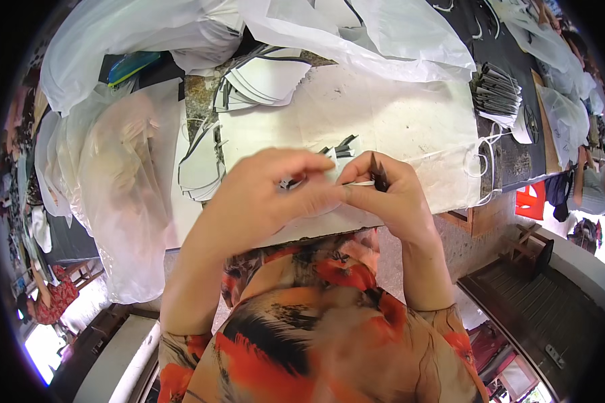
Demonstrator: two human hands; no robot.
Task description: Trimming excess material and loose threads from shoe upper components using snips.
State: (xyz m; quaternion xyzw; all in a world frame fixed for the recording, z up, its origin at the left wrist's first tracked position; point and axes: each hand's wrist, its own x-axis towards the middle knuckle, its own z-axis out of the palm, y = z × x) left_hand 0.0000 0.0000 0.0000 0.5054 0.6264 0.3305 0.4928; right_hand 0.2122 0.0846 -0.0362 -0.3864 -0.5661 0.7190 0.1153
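Note:
Both my hands meet over the near edge of the table. My left hand (269,191) is slightly blurred, thumb and fingers curled round a small white piece with black trim (312,212) that mostly hides beneath it. My right hand (396,201) pinches a white edge between thumb and forefinger, close to the left thumb. Small dark thread snips (379,172) with pointed blades stick up from between the right fingers. Just beyond the hands lie black strip ends (343,146) on white material.
White sheeting (396,127) covers the tabletop. Fanned white pieces with black edging (265,80) lie at the back left, more white pieces (202,171) nearer. A dark-edged stack (497,91) sits right, beside white cord (480,158). Plastic bags (124,174) crowd the left and back.

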